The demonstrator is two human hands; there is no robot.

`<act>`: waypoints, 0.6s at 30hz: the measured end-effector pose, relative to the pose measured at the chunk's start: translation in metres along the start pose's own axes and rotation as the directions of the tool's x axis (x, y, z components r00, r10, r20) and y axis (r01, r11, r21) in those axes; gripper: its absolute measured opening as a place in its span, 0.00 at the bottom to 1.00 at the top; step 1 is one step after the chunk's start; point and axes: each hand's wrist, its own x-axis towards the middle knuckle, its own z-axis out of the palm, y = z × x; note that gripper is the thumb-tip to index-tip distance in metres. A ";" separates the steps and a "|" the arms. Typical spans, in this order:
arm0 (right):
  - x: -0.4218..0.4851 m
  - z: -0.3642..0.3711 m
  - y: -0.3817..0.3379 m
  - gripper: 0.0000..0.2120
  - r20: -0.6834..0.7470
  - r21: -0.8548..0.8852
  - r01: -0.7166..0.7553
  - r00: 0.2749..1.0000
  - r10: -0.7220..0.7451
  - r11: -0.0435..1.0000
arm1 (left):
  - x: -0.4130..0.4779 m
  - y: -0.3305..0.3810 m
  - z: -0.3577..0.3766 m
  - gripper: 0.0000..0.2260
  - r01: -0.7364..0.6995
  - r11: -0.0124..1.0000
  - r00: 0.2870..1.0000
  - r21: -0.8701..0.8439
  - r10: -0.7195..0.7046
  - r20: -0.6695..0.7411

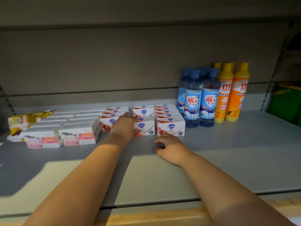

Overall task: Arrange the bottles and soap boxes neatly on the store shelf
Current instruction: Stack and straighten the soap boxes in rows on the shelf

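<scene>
White Safeguard soap boxes point(171, 127) stand in rows at the middle of the grey shelf point(228, 152). My left hand point(125, 126) reaches in and grips the left end of one front Safeguard box point(145, 127), thumb at its lower corner. My right hand point(169, 146) rests on the shelf in front of the rows, fingers loosely curled, holding nothing. Pink-and-white soap boxes point(79, 134) fill two rows at the left. Blue bottles point(193, 98) and orange-yellow bottles point(234, 93) stand upright at the right.
Yellow-and-pink soap packs point(21, 121) lie at the far left. A green container point(286, 103) sits beyond the shelf's right upright. The shelf's grey back panel point(114, 62) rises behind the goods. The shelf's front edge point(146, 203) runs below my forearms.
</scene>
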 end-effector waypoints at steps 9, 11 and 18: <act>0.010 0.005 0.007 0.16 -0.040 0.035 0.031 0.999 -0.029 0.999 | 0.064 0.017 0.008 0.24 0.029 0.987 0.995 0.158 -0.043 0.086; 0.012 0.007 0.008 0.16 -0.049 0.049 0.027 0.999 -0.024 0.998 | 0.073 0.021 0.012 0.23 0.043 0.988 0.995 0.150 -0.056 0.085; 0.015 0.009 0.011 0.16 -0.074 0.060 0.026 0.997 -0.022 0.998 | 0.083 0.023 0.017 0.22 0.083 0.985 0.993 0.153 -0.096 0.074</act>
